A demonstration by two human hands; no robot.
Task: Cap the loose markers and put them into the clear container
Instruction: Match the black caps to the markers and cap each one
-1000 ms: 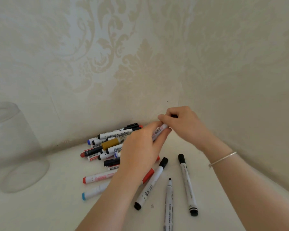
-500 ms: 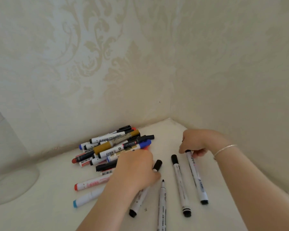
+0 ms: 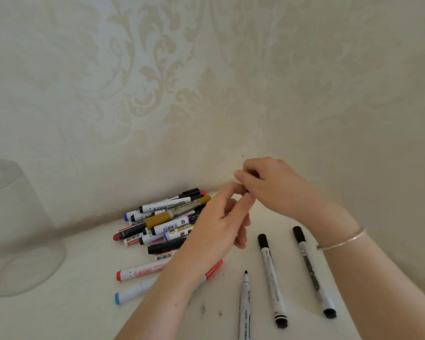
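Observation:
My left hand [image 3: 219, 224] and my right hand [image 3: 277, 187] meet above the table's back corner. My left hand is closed around a marker that its fingers almost wholly hide. My right hand's fingertips pinch a small dark piece [image 3: 255, 174] at that marker's end; I cannot tell whether it is the cap. An uncapped black marker [image 3: 244, 305] lies near the front, tip pointing away. Two black-capped markers [image 3: 271, 280] [image 3: 309, 271] lie to its right. A pile of markers [image 3: 167, 219] sits against the wall. The clear container [image 3: 15, 192] stands far left.
A red-ended marker [image 3: 140, 271] and a light-blue-ended marker [image 3: 130, 293] lie in front of the pile, and a red-capped one [image 3: 214, 268] shows under my left forearm. Patterned walls close the corner behind and to the right. Small ink specks [image 3: 203, 309] dot the table.
My right hand laid a capped marker down on the right. My left hand picked up the black-capped marker from the table, and both hands rose and came together again.

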